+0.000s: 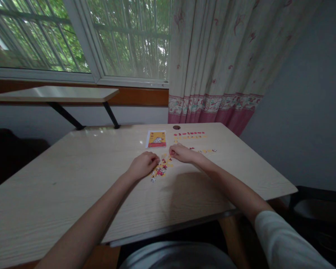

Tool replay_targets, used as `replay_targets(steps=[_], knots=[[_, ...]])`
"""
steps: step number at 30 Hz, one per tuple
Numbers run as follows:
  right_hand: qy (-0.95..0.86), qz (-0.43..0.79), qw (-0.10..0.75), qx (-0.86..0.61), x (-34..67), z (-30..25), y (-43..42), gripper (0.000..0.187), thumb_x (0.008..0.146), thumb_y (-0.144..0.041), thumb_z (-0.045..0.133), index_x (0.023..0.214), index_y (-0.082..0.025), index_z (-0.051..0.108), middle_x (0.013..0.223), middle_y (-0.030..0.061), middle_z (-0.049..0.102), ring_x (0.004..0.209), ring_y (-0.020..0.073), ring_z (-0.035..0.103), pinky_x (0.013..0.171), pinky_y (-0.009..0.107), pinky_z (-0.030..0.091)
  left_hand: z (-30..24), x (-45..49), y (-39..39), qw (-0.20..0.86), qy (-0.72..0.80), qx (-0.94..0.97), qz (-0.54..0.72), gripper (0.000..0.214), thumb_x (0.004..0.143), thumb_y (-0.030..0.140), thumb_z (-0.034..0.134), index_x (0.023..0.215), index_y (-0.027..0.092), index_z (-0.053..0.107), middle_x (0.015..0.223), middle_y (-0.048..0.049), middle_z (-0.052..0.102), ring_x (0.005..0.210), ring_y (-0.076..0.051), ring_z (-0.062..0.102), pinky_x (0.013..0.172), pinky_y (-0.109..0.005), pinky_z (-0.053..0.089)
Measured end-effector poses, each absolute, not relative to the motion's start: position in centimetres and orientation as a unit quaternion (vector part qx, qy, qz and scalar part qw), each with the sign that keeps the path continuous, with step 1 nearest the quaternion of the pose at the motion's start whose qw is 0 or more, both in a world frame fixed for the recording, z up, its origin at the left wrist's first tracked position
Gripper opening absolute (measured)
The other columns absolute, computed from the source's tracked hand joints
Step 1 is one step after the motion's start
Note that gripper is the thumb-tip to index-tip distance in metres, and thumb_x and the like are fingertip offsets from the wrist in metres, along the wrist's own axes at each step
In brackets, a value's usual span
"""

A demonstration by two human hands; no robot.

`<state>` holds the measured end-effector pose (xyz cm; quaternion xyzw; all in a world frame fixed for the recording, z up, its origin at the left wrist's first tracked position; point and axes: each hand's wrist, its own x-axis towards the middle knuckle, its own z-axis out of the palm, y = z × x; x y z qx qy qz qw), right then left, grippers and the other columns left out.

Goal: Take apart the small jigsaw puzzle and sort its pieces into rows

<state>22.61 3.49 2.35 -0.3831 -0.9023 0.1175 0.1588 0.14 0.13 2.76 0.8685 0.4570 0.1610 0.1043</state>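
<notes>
Head camera looks down over a pale wooden table (72, 179) set under a wide window (72, 37), with a flowered curtain (221, 56) to the right and a narrow shelf (56, 93) on brackets below the sill. Both bare forearms reach to the middle of the tabletop. The left hand (142, 164) lies curled with its fingertips pressed together at the edge of a loose cluster of jigsaw pieces (160, 171). The right hand (182, 153) is bent over just beyond that cluster, fingertips down. Whether either hand pinches a piece cannot be told, as the fingers hide it. Behind the hands lies a small yellow picture card (156, 139), and beside it a row of red pieces (189, 133) is sorted in a line, with a few yellow pieces (208, 151) near the right wrist. Judging by this, the puzzle is barely begun: pieces sorted, only a small patch perhaps joined, most still apart.
</notes>
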Motion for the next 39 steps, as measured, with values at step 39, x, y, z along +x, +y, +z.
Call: replay_targets(steps=[39], knots=[[-0.8, -0.094, 0.466, -0.367, 25.5, 3.6, -0.3, 0.02, 0.083, -0.037, 0.057, 0.093, -0.025, 0.069, 0.082, 0.0028, 0.064, 0.078, 0.0153, 0.056, 0.074, 0.031, 0.041, 1.4, 0.5, 0.7, 0.359, 0.477, 0.704, 0.386, 0.024, 0.071, 0.037, 0.057, 0.078, 0.016, 0.065, 0.071, -0.0037, 0.064, 0.061, -0.014, 0.055, 0.056, -0.024, 0.042]])
